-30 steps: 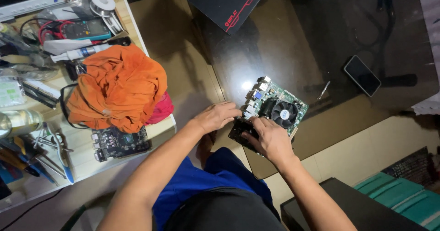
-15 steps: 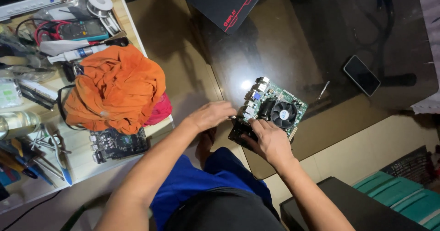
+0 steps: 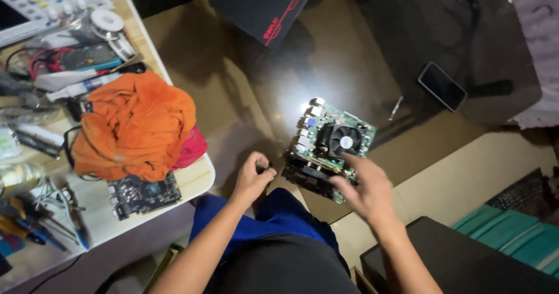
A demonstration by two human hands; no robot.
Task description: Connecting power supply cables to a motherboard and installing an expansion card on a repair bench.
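L hand (image 3: 251, 177) is curled, fingers (image 3: 262, 168) pinched round a small dark part (image 3: 266, 167); can't tell what it is. R hand (image 3: 365, 192) hovers w/ fingers (image 3: 350, 161) spread, holding nothing, tips over the near edge of the green circuit board (image 3: 326, 148). Board lies flat on the glass desk (image 3: 244, 96), fan (image 3: 340, 141) just beyond the R fingertips. Risk: small part could slip from the pinch and drop to the floor; loose R hand could knock the board. Farther off: phone (image 3: 442, 85), orange cloth (image 3: 137, 125).

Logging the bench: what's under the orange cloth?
A red cloth pokes out under the orange cloth at its right edge, black cables at its left. Anything else beneath is covered.
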